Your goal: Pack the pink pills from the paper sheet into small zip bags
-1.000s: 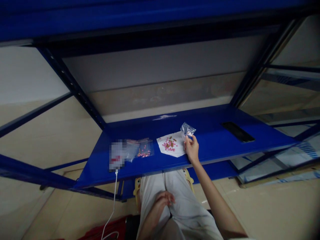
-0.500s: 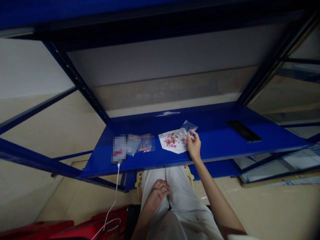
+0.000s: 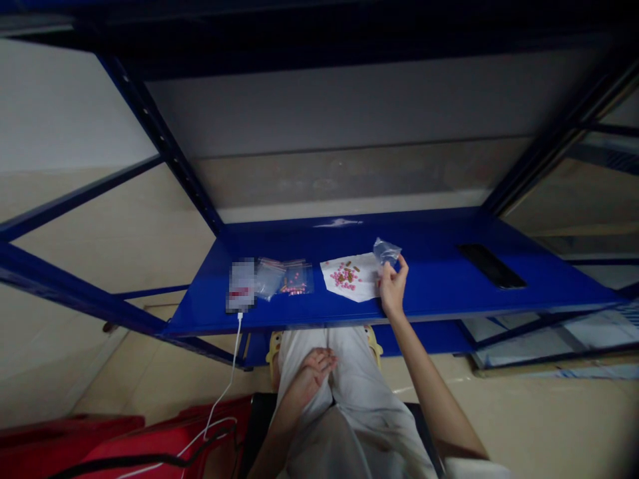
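My right hand [image 3: 393, 286] pinches a small clear plastic bag [image 3: 387, 251] just above the blue shelf. Beside it, on the left, lies a white sheet of paper [image 3: 367, 287] with pink pills [image 3: 344, 278] and several brown-green capsules [image 3: 352, 269] on it. Further left, a zip bag with pink pills inside [image 3: 298, 283] lies flat next to clear bags [image 3: 269, 279] that look empty. My left hand [image 3: 319, 364] rests on my lap, fingers loosely stretched and holding nothing.
The blue metal shelf [image 3: 429, 286] spans the view between blue posts. A black phone [image 3: 492, 265] lies on its right part. At its left end, a blurred-out device [image 3: 242, 283] has a white cable [image 3: 232, 372] running down past a red stool-like thing [image 3: 210, 432].
My right hand has lifted the clear bag slightly away from the paper, up and to the right. My left hand stays on my lap. The camera view has shifted a little.
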The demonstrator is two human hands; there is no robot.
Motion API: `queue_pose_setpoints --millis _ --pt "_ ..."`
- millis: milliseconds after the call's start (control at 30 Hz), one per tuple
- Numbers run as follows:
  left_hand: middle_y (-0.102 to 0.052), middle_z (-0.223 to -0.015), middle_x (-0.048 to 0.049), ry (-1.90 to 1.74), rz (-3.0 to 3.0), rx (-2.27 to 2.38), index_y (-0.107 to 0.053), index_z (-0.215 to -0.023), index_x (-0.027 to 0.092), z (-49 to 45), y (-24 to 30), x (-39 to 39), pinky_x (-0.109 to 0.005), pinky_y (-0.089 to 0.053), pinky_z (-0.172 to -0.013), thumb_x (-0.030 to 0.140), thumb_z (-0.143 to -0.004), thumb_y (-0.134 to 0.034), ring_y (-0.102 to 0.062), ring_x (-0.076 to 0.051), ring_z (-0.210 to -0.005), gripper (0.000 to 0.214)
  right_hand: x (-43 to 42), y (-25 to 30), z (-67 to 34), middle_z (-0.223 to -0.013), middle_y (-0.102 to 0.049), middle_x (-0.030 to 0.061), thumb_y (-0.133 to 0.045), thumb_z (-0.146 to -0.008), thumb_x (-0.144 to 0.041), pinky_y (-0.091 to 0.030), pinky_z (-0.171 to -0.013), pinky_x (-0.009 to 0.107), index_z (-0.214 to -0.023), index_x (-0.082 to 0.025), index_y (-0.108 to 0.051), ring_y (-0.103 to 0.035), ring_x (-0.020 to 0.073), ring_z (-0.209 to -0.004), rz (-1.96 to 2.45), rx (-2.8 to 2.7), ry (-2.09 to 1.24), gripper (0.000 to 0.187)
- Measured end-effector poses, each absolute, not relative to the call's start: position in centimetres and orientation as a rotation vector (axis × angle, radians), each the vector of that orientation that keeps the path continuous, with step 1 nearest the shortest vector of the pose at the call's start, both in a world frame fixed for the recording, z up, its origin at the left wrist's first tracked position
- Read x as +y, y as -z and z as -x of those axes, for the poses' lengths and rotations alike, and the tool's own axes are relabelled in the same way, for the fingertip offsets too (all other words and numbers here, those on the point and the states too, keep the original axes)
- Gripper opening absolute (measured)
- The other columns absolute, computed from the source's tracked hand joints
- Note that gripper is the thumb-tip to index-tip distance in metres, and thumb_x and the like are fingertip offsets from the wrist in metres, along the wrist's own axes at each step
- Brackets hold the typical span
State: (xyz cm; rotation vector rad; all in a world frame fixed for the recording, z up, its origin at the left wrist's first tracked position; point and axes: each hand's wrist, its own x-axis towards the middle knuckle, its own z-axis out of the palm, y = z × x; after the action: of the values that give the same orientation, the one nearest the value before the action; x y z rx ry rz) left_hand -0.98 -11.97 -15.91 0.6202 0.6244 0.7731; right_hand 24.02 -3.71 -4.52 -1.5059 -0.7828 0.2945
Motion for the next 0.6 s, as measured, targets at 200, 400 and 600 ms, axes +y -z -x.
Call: queue_pose_setpoints --millis 200,400,600 --pt "-0.061 -0.104 0.0014 -0.753 -0.572 0.555 -0.056 -0.096 0.026 1.8 15.7 -11.7 -0.04 -0.034 -0.095 0.005 -0.058 -0.041 -0.055 -0.021 -0.106 0.046 -4.2 3.0 -23.1 -0.094 -0.061 0.0122 -0.049 -0.078 -0.045 -0.047 -0.059 0.029 -0.136 -0.011 -0.021 -0.061 0.0196 -0.07 1.494 -0.819 -0.255 0.072" --pt "-0.063 -0.095 -0.0006 -0.75 -0.697 0.637 -0.056 -0.088 0.025 2.4 14.2 -11.5 -0.045 -0.039 -0.09 0.027 -0.071 -0.045 -0.055 -0.026 -0.105 0.02 -6.0 1.5 -22.4 -0.108 -0.057 0.0136 -0.048 -0.08 -0.043 -0.047 -0.058 0.028 -0.137 -0.017 -0.025 -0.059 0.0171 -0.068 1.515 -0.858 -0.19 0.066" --pt "-0.058 -0.068 -0.0024 -0.766 -1.026 0.73 -0.056 -0.065 0.019 1.7 11.7 -12.8 -0.037 -0.041 -0.079 0.021 -0.068 -0.057 -0.058 -0.02 -0.075 0.004 -9.9 -1.5 -21.0 -0.062 -0.058 0.0012 -0.056 -0.076 -0.041 -0.039 -0.042 0.022 -0.107 -0.015 -0.063 -0.042 0.0083 -0.042 1.454 -0.978 -0.63 0.041"
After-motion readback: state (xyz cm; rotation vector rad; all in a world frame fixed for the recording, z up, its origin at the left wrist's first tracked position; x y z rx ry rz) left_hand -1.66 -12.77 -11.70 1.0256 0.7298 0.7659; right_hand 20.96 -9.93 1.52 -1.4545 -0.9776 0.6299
